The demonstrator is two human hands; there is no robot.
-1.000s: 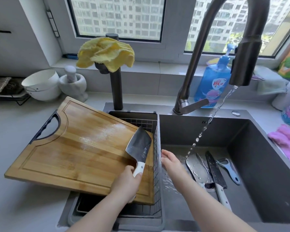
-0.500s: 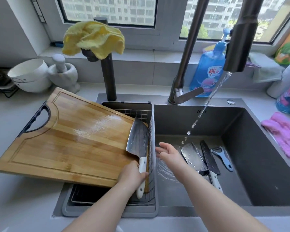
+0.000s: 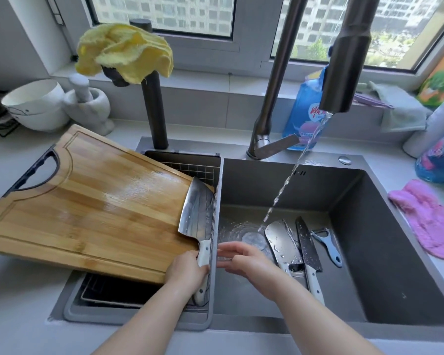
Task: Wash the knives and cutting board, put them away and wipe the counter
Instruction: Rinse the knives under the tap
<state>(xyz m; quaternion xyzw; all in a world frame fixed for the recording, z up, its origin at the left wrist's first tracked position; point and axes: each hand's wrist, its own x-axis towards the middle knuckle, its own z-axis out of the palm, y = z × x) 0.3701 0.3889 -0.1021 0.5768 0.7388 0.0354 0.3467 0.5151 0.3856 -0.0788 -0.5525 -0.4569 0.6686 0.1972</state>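
A wet bamboo cutting board (image 3: 87, 208) lies tilted over the drain basket (image 3: 205, 298) on the sink's left side. My left hand (image 3: 187, 272) grips the white handle of a cleaver (image 3: 198, 211), whose blade stands against the board's right edge, inside the basket. My right hand (image 3: 244, 260) hovers open over the sink basin, fingers spread, holding nothing. On the basin floor lie a second cleaver (image 3: 282, 242), a dark chef's knife (image 3: 306, 247) and a blue peeler (image 3: 327, 245).
Water runs from the dark tap (image 3: 344, 73) into the sink (image 3: 395, 252). A yellow cloth (image 3: 123, 49) hangs on a post, a pink cloth (image 3: 428, 221) lies on the right counter. Blue soap bottle (image 3: 305, 111), white bowl (image 3: 34, 103) and mortar (image 3: 92, 103) stand behind.
My left hand has lowered the cleaver from over the board down into the basket beside the board's right edge. My right hand has stayed over the basin.
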